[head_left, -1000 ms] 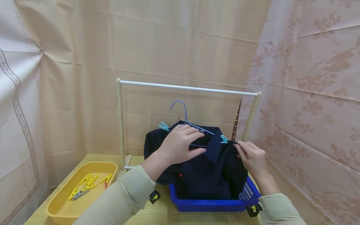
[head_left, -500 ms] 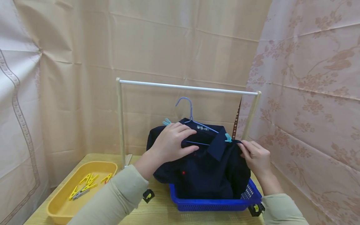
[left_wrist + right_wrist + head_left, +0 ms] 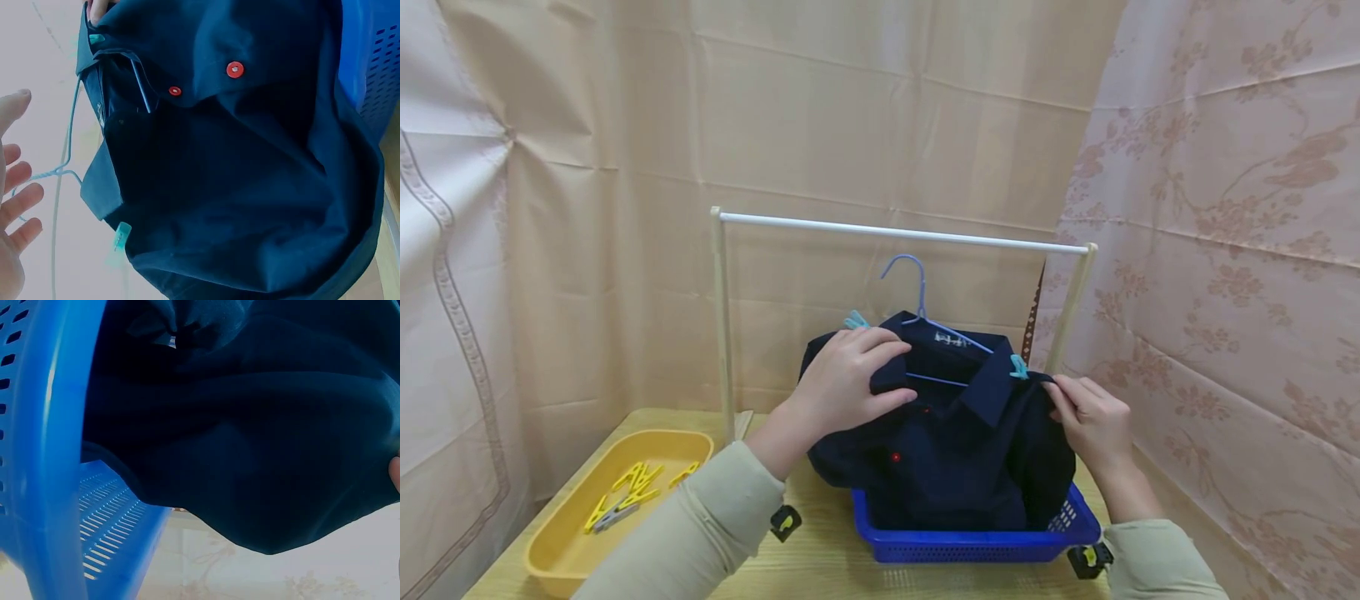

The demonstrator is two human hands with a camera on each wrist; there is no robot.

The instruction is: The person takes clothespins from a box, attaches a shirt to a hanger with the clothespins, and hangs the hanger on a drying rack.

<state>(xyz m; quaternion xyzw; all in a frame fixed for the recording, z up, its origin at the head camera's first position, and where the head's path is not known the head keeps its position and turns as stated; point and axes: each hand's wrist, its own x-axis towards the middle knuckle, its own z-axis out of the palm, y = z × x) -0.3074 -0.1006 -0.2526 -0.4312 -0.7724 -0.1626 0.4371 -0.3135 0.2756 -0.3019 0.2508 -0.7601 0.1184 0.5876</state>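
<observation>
A dark navy shirt point(image 3: 955, 467) with red buttons sits on a blue wire hanger point(image 3: 922, 287), its lower part in the blue basket point(image 3: 970, 546). Teal clips stand at both shoulders, the right one point(image 3: 1018, 367) beside the collar. My right hand point(image 3: 1097, 421) pinches the shirt's shoulder just outside that clip. Over the other shoulder, below the left teal clip point(image 3: 855, 320), is my left hand point(image 3: 842, 383), its fingers extended and apart. In the left wrist view the left hand point(image 3: 15, 200) shows spread fingers beside the hanger and shirt point(image 3: 219, 175).
Behind the shirt stands a rack with a white bar point(image 3: 895, 232). At the left, a yellow tray point(image 3: 542, 546) holds several yellow clips point(image 3: 636, 479) and a grey one. Black blocks point(image 3: 786, 522) lie on the wooden table point(image 3: 827, 575). Curtains hang behind and at both sides.
The shirt and hanger have shifted right and slightly up, and the right hand has moved right with them. The left hand has slid a little left and down across the shirt, uncovering more of the collar.
</observation>
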